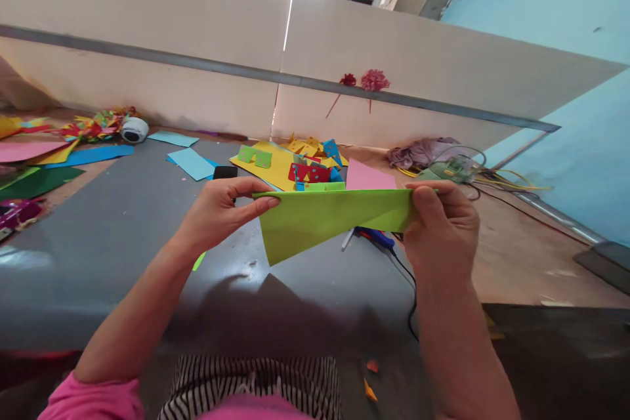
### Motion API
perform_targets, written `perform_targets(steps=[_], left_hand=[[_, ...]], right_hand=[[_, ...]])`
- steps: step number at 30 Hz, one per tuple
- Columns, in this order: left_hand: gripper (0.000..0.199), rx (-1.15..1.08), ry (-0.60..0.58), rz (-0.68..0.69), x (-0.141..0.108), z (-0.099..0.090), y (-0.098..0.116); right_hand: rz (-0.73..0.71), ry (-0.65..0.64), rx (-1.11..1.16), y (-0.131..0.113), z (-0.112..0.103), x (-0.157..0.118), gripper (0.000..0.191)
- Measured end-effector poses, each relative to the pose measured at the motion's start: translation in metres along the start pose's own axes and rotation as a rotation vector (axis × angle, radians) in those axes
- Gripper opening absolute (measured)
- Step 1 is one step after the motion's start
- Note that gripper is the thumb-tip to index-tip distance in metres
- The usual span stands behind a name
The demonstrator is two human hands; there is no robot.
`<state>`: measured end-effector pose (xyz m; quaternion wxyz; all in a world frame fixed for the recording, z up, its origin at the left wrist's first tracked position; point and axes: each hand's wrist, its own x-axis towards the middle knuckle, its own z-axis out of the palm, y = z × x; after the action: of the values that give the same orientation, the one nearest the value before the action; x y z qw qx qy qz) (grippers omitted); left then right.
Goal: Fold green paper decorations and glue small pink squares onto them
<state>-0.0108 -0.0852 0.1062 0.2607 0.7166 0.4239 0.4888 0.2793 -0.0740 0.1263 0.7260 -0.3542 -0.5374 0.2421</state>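
A light green sheet of paper (315,216), folded along its top edge, is held up above the grey table top. My left hand (226,207) pinches its upper left corner between thumb and fingers. At the upper right end, my right hand (440,220) grips the fold with thumb and bent fingers. The sheet's lower left corner hangs down, and the paper narrows toward the right. Behind it lie a yellow sheet (270,166) with small green, red and blue folded paper pieces, and a pink sheet (369,175).
A blue-handled tool (377,237) with a black cable lies behind the green paper. Light blue sheets (193,163) and a white roll (134,130) are at the back left. Coloured paper and scraps cover the far left. A crumpled cloth (418,152) and wires lie at the back right.
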Motion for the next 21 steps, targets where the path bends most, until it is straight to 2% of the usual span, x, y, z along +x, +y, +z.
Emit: perform_targets(steps=[9,13,17,21], left_hand=[[0.026,-0.187,0.105,-0.056,-0.005,0.005,-0.001],[0.027,-0.24,0.076,-0.082,-0.008,0.007,-0.005],[0.027,-0.22,0.031,-0.128,-0.013,0.0,-0.006],[0.035,-0.102,-0.082,-0.148,-0.009,-0.011,0.001]], right_hand=[[0.009,0.018,0.061,0.015,-0.004,-0.003,0.031],[-0.012,0.077,0.039,0.02,-0.005,-0.003,0.034],[0.036,0.107,0.016,0.02,-0.01,-0.006,0.037],[0.186,0.009,0.011,0.014,-0.009,-0.013,0.037]])
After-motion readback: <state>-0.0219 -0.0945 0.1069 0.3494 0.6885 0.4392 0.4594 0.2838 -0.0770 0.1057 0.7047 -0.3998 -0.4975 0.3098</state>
